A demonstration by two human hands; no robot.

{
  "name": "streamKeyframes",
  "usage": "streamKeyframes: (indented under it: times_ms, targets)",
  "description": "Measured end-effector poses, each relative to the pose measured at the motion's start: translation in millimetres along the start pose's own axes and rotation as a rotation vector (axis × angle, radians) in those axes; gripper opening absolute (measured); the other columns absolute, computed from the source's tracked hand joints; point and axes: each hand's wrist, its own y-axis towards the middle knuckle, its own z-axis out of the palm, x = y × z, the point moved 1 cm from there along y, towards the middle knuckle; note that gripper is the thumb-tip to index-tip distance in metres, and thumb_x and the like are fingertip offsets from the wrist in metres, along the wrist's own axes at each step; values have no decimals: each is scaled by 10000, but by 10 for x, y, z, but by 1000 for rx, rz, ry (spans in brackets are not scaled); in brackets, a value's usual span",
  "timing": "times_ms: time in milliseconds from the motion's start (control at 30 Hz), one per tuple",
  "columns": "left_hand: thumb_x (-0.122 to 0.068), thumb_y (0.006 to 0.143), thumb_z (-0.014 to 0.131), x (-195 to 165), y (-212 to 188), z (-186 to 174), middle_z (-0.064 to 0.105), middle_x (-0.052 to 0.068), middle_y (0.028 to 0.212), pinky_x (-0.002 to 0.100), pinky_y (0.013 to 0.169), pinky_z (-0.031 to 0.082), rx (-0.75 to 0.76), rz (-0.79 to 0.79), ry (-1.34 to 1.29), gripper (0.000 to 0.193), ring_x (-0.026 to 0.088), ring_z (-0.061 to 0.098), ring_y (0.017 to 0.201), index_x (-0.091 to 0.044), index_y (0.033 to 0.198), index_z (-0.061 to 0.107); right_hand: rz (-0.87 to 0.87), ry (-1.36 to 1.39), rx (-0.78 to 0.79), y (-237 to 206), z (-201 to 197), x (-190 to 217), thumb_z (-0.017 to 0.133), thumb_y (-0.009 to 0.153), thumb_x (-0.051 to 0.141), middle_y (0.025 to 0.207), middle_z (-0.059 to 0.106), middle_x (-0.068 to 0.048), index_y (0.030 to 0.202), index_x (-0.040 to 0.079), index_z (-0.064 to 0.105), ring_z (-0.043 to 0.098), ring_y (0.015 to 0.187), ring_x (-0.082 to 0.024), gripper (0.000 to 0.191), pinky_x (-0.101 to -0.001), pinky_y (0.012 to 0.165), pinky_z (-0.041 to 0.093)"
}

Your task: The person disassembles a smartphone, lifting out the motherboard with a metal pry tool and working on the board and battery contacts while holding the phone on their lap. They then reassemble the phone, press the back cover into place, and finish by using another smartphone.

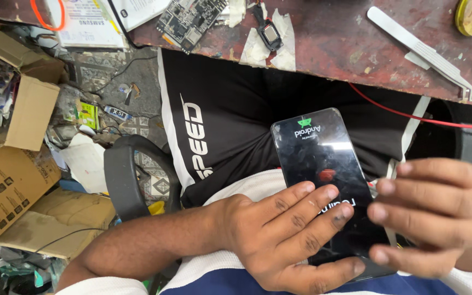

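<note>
A black smartphone (319, 164) with a lit boot screen lies tilted over my lap, screen up. My left hand (279, 235) lies across its lower half, fingers spread over the glass. My right hand (430, 216) grips the phone's lower right edge with curled fingers. Both hands hold the same phone below the edge of the worn red-brown workbench (334, 43).
On the bench lie a green circuit board (189, 19), a small black part on white tape (270, 34), white plastic tweezers (419, 52) and a booklet (85, 22). A red wire (411, 116) hangs below it. Cardboard boxes (17, 109) and clutter fill the floor at left, beside a chair armrest (121, 175).
</note>
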Motion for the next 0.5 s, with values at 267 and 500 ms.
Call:
streamKeyframes:
  times_ms: [267,500]
  targets:
    - [-361,1126,403,-5,12,30,778,152,1113,425,985,616,-15,52,31,322,314,790,1070,-208,1264,651,-92,-20,-57,-64,178,37,605,1083,404,1075,671,6,1259,261,601,671,947,-209,226,-373,796,571]
    - [-335,1126,399,-25,10,53,779,150,1100,441,979,624,-33,54,16,313,318,792,1067,-202,1282,636,-98,28,-70,58,185,-2,531,1092,358,1079,686,-32,1268,286,526,669,935,-215,191,-377,780,569]
